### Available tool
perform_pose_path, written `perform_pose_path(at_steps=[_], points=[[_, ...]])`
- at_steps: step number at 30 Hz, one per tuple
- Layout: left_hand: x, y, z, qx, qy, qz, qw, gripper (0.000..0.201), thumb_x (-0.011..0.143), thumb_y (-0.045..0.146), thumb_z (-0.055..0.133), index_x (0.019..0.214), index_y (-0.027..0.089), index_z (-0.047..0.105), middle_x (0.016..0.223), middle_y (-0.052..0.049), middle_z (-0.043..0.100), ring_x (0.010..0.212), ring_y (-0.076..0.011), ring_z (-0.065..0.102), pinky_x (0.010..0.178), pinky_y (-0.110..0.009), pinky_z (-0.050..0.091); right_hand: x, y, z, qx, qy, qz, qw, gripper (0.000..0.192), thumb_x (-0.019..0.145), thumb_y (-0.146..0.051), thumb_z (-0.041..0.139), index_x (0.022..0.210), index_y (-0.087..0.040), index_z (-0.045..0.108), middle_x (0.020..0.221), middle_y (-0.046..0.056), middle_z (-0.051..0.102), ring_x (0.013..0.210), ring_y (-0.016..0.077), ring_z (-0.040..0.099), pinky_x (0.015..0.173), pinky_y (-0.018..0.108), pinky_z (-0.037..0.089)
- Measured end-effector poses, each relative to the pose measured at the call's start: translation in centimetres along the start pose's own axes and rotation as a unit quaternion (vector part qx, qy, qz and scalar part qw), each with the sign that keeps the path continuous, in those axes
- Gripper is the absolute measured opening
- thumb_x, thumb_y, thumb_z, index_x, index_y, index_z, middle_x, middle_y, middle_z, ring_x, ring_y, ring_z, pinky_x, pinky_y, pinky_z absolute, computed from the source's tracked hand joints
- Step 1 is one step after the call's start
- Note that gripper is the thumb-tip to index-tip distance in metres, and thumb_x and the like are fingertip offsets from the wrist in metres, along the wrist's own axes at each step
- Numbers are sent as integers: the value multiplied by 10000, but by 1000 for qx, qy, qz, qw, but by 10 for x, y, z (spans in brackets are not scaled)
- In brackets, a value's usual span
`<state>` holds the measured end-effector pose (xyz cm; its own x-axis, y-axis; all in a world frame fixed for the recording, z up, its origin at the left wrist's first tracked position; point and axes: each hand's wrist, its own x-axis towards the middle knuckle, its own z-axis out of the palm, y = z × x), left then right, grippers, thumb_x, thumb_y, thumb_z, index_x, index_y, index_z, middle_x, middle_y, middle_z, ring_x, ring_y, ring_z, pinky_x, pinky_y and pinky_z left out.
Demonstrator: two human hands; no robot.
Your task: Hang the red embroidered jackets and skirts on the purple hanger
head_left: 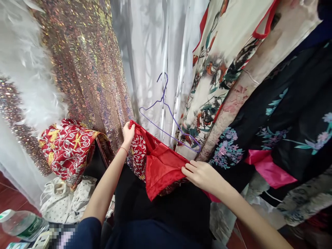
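Only the head view to go on here. Closest to the lens, bottom of the frame, are my dark blue sleeves and a spread of black fabric [160,207] across the lower middle. My left hand [128,133] is pinched shut on the top corner of the red garment [160,166], just left of centre, and my right hand [202,174] is clamped on its lower right edge, so the two hands sit well apart with the shiny red lining stretched between them. The embroidered side faces down and left.

Just above the garment a purple wire hanger [168,114] hangs in front of white sheer curtain [150,52], empty, near the cloth but not touching it as far as I can tell.

Upper left is a sequin dress [85,62] with white feather trim [28,69]; right half is floral robes [259,86]. Lower left has another red embroidered piece [67,145] and a water bottle [23,224].

Risk, I'd say: that lining looks slippery, so a loose pinch could drop a corner. The hanger's hook or those sequins could also snag the embroidery if the cloth swings into them.
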<state>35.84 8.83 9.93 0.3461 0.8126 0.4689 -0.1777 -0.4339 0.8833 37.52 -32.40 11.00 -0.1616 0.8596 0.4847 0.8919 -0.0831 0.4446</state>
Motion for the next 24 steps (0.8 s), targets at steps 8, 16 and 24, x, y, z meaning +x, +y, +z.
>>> perform_pose_path(at_steps=[8,16,24], points=[[4,-7,23,84,-59,5,995,333,676,76,435,901,188,654,845,-43,667,821,-192,615,926,-363,493,-28,57,41,64,-151,136,977,141,956,-138,523,962,-194,652,1057,57,734,769,155,723,571,243,432],[4,8,38,133,-189,28,973,438,847,322,356,736,203,763,938,-80,754,1037,-259,627,1042,-365,423,-42,90,49,122,-76,173,974,286,988,-179,429,1094,-198,694,1178,116,730,966,244,753,787,338,610],[-2,22,62,133,-181,-42,974,422,739,585,675,571,199,663,528,-3,549,698,-213,578,796,-313,438,-44,100,15,119,-39,190,974,261,993,-232,431,1020,-203,689,1272,127,706,1012,257,752,849,379,627]])
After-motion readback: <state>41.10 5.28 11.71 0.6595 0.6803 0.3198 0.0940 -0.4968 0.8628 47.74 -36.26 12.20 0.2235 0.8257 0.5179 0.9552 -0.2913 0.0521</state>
